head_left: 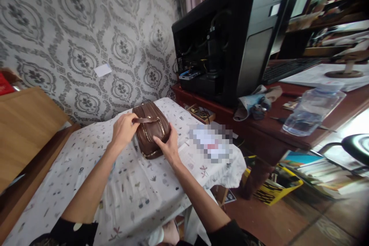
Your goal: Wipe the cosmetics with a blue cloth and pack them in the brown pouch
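Observation:
A small brown leather handbag (147,150) with gold-coloured zips rests on the cloth-covered table (127,188). The fingers of my left hand (125,127) are closed on the bag's short brown strap (147,120), lifted a little from the bag's top. My right hand (170,146) grips the bag's right side, thumb on the near face and fingers on the side turned away from me. Those fingers are partly hidden behind the bag.
Right of the bag lies a blurred-out flat object (211,144). A black computer case (213,54) stands on the dark red desk (276,130), with a clear plastic bottle (311,111) nearby. Below is a yellow box (273,192). A wooden panel (29,123) borders the table's left.

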A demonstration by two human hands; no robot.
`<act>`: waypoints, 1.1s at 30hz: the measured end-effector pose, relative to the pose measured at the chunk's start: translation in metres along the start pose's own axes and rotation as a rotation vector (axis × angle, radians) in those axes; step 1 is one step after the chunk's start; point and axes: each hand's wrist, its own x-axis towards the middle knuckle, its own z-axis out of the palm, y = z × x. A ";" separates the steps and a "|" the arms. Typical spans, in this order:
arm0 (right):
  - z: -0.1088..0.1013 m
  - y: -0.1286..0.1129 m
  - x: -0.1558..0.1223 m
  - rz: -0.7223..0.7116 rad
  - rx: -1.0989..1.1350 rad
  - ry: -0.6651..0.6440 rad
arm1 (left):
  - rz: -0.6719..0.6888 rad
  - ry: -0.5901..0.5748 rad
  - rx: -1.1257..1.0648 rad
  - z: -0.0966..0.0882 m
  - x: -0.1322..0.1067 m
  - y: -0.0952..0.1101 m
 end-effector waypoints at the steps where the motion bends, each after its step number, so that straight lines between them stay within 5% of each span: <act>1: 0.000 0.000 0.000 0.001 -0.004 -0.004 | 0.002 -0.001 0.018 0.000 -0.001 0.001; 13: 0.002 -0.006 0.000 -0.006 -0.069 0.031 | 0.098 -0.041 0.134 -0.004 -0.029 0.023; 19: -0.001 -0.001 0.002 0.049 0.088 0.004 | 0.131 -0.080 0.240 -0.007 -0.027 0.031; 23: -0.006 0.004 0.005 0.061 0.221 -0.059 | 0.206 -0.057 0.064 -0.003 -0.017 0.039; 27: -0.008 0.005 0.005 0.033 0.265 -0.049 | 0.213 -0.152 -0.165 0.005 -0.018 0.050; 33: -0.005 0.003 0.003 0.077 0.174 0.006 | 0.270 -0.105 -0.163 0.022 -0.035 0.052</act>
